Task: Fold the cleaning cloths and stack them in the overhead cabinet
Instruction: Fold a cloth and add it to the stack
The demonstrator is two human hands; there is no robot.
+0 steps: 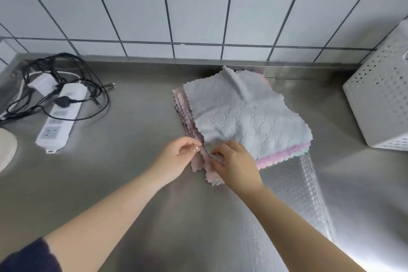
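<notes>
A pile of several cleaning cloths lies flat on the steel counter [136, 183], right of centre. A grey cloth [247, 115] with a stamped pattern is on top. Pink cloths [280, 155] and a mint edge show beneath it. My left hand [178, 157] pinches the near left corner of the pile between thumb and fingers. My right hand [236, 161] rests on that same corner and grips the cloth edges there; which layers each hand holds is hidden by the fingers. The overhead cabinet is out of view.
A white power strip [59, 117] with tangled black cables [66, 77] lies at the left. A white perforated box [384, 99] stands at the right edge. A rounded beige object [6, 152] sits at the far left. Tiled wall [176, 17] runs behind the counter.
</notes>
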